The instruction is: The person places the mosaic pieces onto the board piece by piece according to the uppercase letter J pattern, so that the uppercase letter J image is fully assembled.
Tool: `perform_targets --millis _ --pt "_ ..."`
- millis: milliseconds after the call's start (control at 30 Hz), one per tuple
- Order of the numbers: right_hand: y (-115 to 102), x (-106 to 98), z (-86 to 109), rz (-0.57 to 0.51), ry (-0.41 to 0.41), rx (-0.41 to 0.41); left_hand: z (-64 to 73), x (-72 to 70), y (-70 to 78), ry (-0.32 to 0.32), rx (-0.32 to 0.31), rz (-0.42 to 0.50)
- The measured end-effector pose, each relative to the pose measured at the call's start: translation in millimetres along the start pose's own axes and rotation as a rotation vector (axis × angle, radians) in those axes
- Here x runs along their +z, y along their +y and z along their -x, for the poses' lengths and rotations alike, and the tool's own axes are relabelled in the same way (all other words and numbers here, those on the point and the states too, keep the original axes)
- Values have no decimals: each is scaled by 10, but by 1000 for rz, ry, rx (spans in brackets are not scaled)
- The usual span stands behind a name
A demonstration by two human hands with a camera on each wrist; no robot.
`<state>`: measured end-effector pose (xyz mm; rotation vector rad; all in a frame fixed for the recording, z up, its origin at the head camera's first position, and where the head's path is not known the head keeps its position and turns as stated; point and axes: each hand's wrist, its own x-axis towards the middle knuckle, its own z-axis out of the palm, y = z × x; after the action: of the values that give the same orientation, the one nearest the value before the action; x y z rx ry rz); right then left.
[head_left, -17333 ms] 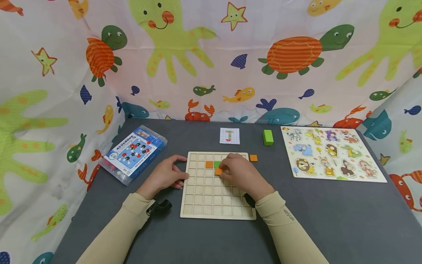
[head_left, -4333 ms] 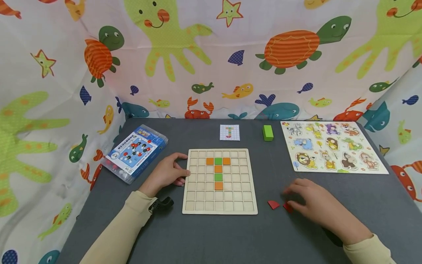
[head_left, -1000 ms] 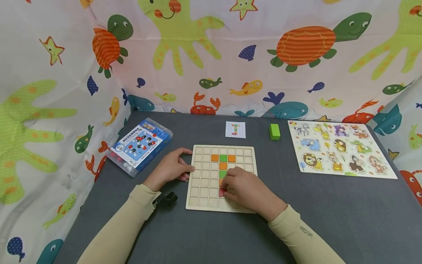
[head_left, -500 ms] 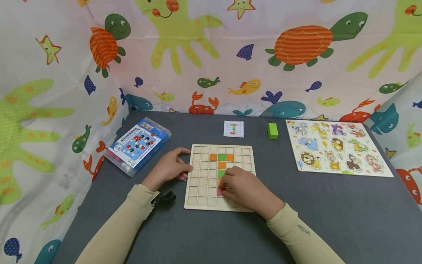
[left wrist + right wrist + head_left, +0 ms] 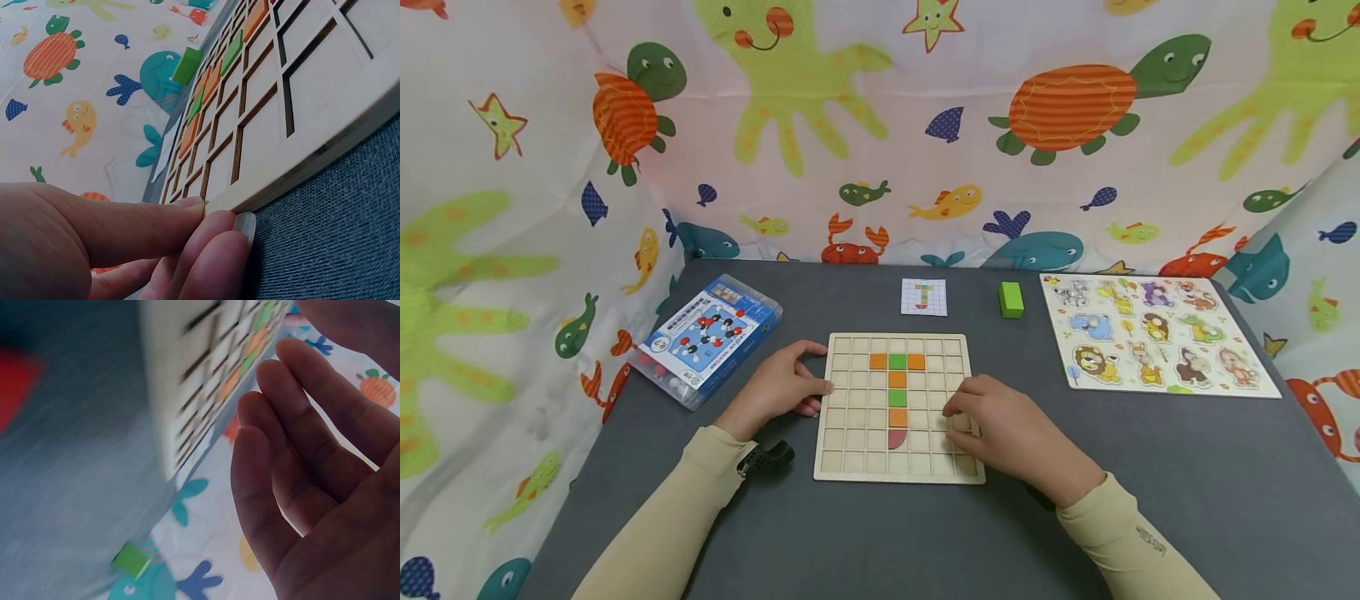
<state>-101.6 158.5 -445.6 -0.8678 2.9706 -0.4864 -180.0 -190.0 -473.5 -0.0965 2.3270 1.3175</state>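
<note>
A wooden grid board [image 5: 853, 461] lies on the dark table. Orange and green square tiles form a T in its cells, including a green tile [image 5: 897, 398] and, lower down, an orange tile [image 5: 897, 417]. Below that sits a red tile [image 5: 897, 439] with a rounded corner. My left hand [image 5: 781, 385] pinches the board's left rim between thumb and fingers, as the left wrist view shows. Over the board's right side hovers my right hand [image 5: 1011, 427], fingers loosely bent and holding nothing. Another red piece [image 5: 15, 384] lies on the table in the right wrist view; the head view hides it.
Behind the board are a small pattern card [image 5: 923, 297] and a green block [image 5: 1011, 300]. An animal puzzle board [image 5: 1157, 337] lies at the right. The boxed molecule set [image 5: 707, 340] stands at the left, and a printed sea-animal curtain [image 5: 895, 167] hangs behind and at the sides.
My right hand has let go of the red tile in the grid and moved right, uncovering the tile column. My left hand stays at the board's rim.
</note>
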Motion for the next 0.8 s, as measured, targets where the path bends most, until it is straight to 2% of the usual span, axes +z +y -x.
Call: perform_targets --millis 267,500,633,800 --pt "285 -73 438 38 -15 71 6 -1 0 18 -8 -14" --pt "438 -172 763 56 -11 124 7 6 -11 15 -9 -2" --pt "464 -181 906 61 -55 167 16 0 -16 3 -9 7" --pt "469 -134 987 53 -86 178 25 1 11 -5 -7 4"
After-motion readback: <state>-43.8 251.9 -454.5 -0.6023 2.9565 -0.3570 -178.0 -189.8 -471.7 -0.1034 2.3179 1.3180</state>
